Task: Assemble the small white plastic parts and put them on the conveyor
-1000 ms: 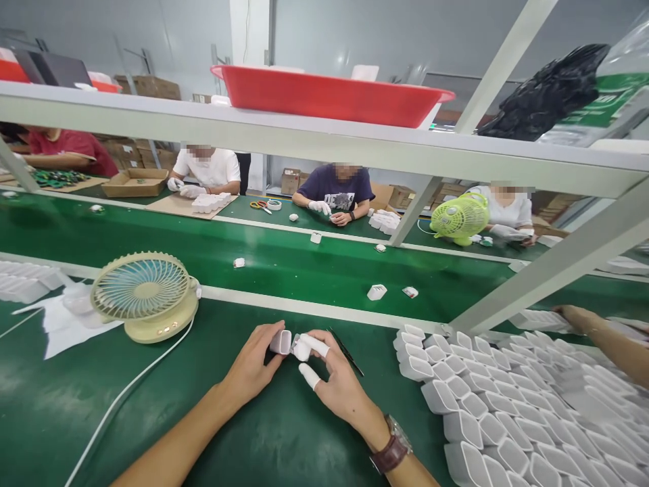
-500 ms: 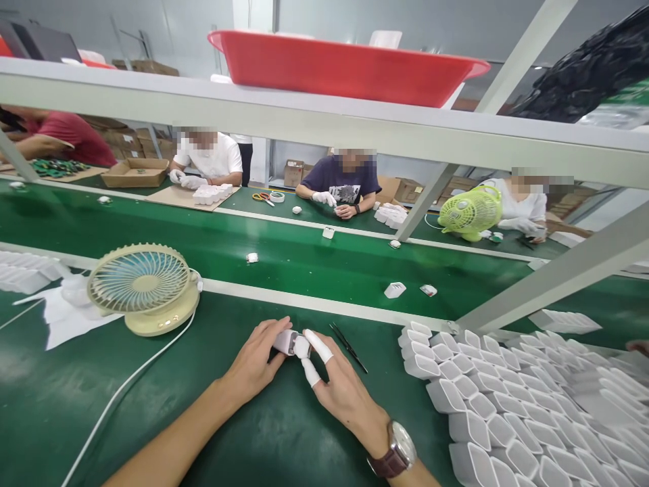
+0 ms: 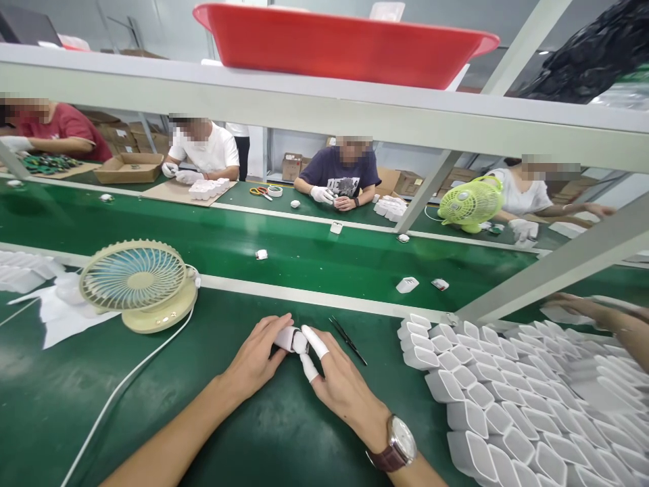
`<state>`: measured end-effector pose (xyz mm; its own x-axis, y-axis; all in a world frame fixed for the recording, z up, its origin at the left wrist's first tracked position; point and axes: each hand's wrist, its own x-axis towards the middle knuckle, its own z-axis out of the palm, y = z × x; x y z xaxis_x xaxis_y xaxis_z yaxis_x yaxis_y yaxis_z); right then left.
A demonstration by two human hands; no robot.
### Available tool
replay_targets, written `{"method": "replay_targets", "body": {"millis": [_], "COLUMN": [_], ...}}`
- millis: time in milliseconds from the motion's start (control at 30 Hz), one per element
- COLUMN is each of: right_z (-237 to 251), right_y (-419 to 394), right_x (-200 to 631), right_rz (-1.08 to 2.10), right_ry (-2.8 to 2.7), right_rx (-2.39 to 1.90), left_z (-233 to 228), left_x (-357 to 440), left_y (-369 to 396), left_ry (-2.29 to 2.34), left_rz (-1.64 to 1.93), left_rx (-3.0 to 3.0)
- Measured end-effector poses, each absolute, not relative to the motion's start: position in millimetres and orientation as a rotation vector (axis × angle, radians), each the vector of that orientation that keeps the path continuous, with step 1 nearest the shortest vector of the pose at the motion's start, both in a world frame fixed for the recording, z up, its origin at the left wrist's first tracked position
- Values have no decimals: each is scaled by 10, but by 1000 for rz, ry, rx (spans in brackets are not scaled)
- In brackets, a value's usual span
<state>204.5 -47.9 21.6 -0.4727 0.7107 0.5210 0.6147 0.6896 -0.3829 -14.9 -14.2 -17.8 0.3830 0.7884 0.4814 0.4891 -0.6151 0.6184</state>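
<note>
Just over the green bench, my left hand (image 3: 255, 356) is closed around a small white plastic housing (image 3: 286, 338), its open end facing right. Between finger and thumb, my right hand (image 3: 343, 387) pinches a rounded white part (image 3: 299, 343) at that open end. The part seems to sit partly in the housing; how deep is hidden. White covers sleeve the thumb and a finger of my right hand. Black tweezers (image 3: 347, 341) lie on the bench just right of my hands.
Many open white housings (image 3: 507, 399) stand packed at the right. A cream fan (image 3: 145, 281) with a white cord occupies the left. Beyond runs a green belt (image 3: 223, 245) carrying small white pieces. A shelf beam (image 3: 324, 111) with a red tray (image 3: 345, 51) crosses above. Co-workers sit opposite.
Pieces on the belt have shifted right. My hands stay nearly in place, with the white part turned slightly at the housing. Another person's arm has come in at the right edge.
</note>
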Motion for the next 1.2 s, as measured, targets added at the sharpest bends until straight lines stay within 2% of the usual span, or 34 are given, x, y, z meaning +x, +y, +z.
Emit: {"method": "replay_targets", "body": {"millis": [367,600,1000,1200], "right_z": [295,228,118,84], "right_y": [-491,-460,-404,-395], "right_x": [2031,2068,2045,2069], "right_rz": [282,399,453,409], "right_ry": [-2143,-2134,-2038,-2073], "right_rx": [-996,-1045,-986,-911], "left_z": [-122,-40,-16,-13], "left_x": [-128,-120,-205,-244], "left_y": [-194,-271,-189,-138], "left_ry": [1118,1100,1091,842], "left_rz": [1035,844,877,1051], "left_rx": [2187,2125,2069,2289]}}
